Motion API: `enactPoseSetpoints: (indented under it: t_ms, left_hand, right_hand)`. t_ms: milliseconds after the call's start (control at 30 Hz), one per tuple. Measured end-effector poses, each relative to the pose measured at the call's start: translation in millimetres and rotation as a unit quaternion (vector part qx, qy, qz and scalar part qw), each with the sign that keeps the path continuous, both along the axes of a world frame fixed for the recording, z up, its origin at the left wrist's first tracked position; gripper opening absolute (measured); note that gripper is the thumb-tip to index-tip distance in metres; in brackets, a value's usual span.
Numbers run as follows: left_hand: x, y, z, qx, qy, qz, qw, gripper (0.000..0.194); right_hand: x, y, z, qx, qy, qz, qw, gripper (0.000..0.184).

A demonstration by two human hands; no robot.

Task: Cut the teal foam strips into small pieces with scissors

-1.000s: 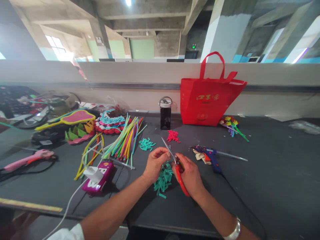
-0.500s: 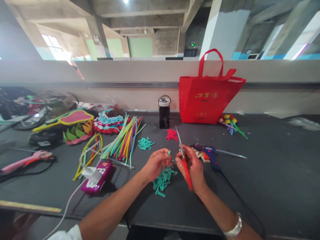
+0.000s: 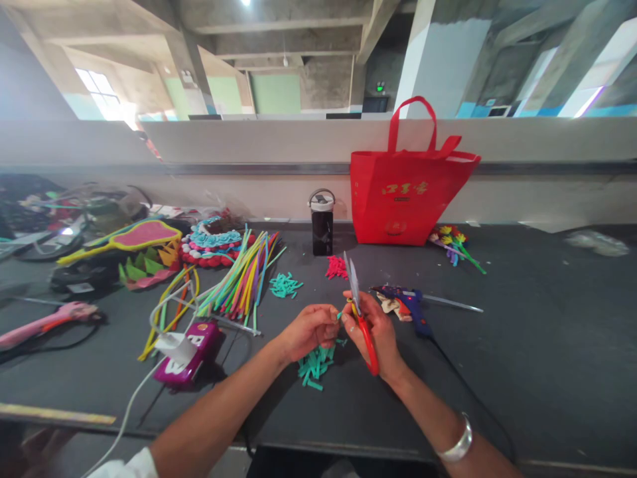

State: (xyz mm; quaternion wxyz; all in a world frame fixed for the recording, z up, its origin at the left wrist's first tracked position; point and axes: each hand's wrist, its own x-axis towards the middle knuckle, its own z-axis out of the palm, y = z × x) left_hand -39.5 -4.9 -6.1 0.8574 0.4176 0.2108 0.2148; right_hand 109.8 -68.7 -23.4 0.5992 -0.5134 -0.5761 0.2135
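My left hand (image 3: 314, 330) is closed in a pinch on a small teal piece (image 3: 339, 316), whose tip shows at the fingertips. Close beside it, my right hand (image 3: 373, 328) holds a pair of red-handled scissors (image 3: 367, 342), blades pointing up and away, slightly apart. The right fingers and thumb come near the teal piece; whether they touch it I cannot tell. Under my left hand lies a pile of cut teal strips (image 3: 314, 368), partly hidden. Farther back are a smaller heap of teal bits (image 3: 285, 285) and a heap of red bits (image 3: 337, 267).
Colourful pipe cleaners (image 3: 243, 279) lie left of centre, beyond a purple power strip (image 3: 186, 358) with a white charger. A blue glue gun (image 3: 415, 309) trails its cord at right. Behind stand a black cup (image 3: 322, 229) and a red bag (image 3: 398, 199).
My left hand has moved slightly down, bringing the teal piece closer to my right hand. The scissors have turned a little in my right hand. The whole view has shifted slightly.
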Motion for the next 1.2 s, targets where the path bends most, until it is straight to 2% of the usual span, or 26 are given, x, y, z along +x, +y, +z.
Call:
enactPoseSetpoints:
  t_ms: [133, 233, 300, 367, 433, 533, 567, 633, 833, 1033, 1200]
  left_hand:
    - [-2, 4, 0.1, 0.032, 0.001, 0.025, 0.999, 0.011]
    - [-5, 10, 2.7, 0.136, 0.039, 0.109, 0.984, 0.011]
    - [-10, 17, 7.8, 0.210, 0.088, 0.206, 0.952, 0.012]
    - [-20, 28, 15.7, 0.264, 0.155, 0.305, 0.902, 0.014]
    - [-33, 42, 24.4, 0.304, 0.236, 0.351, 0.854, 0.018]
    - [-53, 67, 31.8, 0.378, 0.341, 0.339, 0.791, 0.021]
    - [-58, 75, 31.5, 0.403, 0.384, 0.340, 0.758, 0.021]
    - [-64, 90, 26.6, 0.453, 0.482, 0.297, 0.689, 0.022]
    - [-66, 112, 6.1, 0.481, 0.535, 0.255, 0.646, 0.014]
    - [-57, 137, 17.8, 0.505, 0.551, 0.257, 0.613, 0.023]
    - [-26, 171, 21.3, 0.512, 0.571, 0.244, 0.594, 0.027]
  right_hand:
    - [4, 2, -2.4, 0.016, -0.022, -0.050, 0.998, 0.034]
    - [8, 3, -3.6, 0.032, -0.085, -0.069, 0.993, 0.032]
    - [10, 4, -3.3, 0.035, -0.122, -0.069, 0.989, 0.030]
    - [12, 4, -2.2, 0.026, -0.141, -0.075, 0.987, 0.028]
    - [12, 4, -1.0, 0.012, -0.146, -0.084, 0.986, 0.027]
    - [13, 4, -0.7, 0.003, -0.146, -0.092, 0.985, 0.028]
    - [13, 4, -1.2, 0.003, -0.146, -0.092, 0.985, 0.029]
    - [13, 5, -2.8, 0.000, -0.149, -0.087, 0.985, 0.030]
    - [15, 6, -5.8, -0.010, -0.158, -0.085, 0.984, 0.031]
    - [14, 5, -6.4, -0.026, -0.145, -0.094, 0.985, 0.031]
    - [14, 6, -10.6, -0.017, -0.155, -0.131, 0.979, 0.034]
